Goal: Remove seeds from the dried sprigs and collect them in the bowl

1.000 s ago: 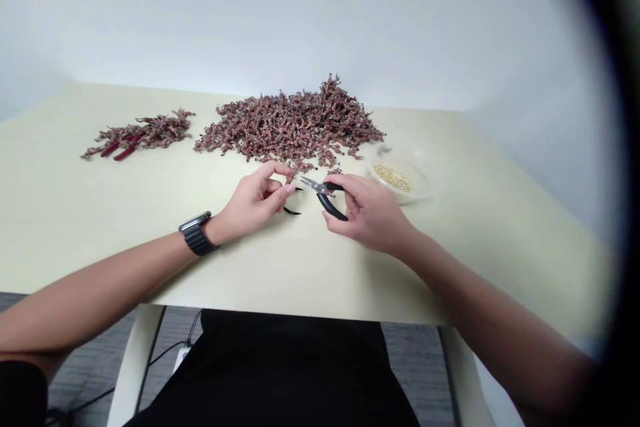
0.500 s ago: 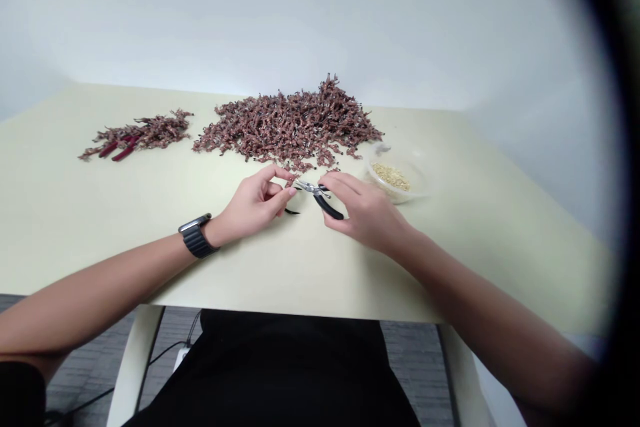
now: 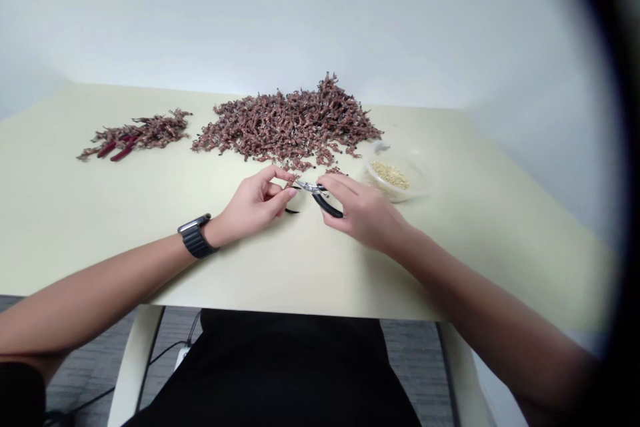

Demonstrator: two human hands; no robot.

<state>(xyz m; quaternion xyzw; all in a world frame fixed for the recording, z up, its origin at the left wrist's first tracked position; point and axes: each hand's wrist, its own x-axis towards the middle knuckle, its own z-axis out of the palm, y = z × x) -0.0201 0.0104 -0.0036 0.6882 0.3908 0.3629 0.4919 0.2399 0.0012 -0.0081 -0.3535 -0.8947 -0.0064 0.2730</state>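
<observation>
Centre of the frame: the left hand [image 3: 255, 203] and the right hand [image 3: 363, 210] close together above the pale green worktop [image 3: 100, 227], just below a large heap of reddish-brown twiggy pieces [image 3: 290, 130]. Black-handled steel pliers [image 3: 323, 197] gripped in the right hand, with the right fingers [image 3: 345, 187] wrapped around the handles and the steel nose pointing toward the left hand. Left fingers [image 3: 283, 177] curled, tips close together just beside that nose, anything between them too small to tell. Just under those fingertips, a thin black curved strip [image 3: 293, 211]. Upper left of the frame: a smaller pile of the same reddish-brown pieces [image 3: 143, 133], with red-handled pliers [image 3: 117, 150] lying among them. Right of the large heap, near the right hand: a clear plastic bowl [image 3: 423, 180] holding pale granular bits [image 3: 390, 175]. On the left wrist, a black-banded wristwatch [image 3: 196, 240]. Along the bottom of the frame, below the worktop's near edge: dark clothing [image 3: 295, 360], grey carpet [image 3: 85, 353] and a thin cable [image 3: 165, 350] with a white plug [image 3: 183, 357].
</observation>
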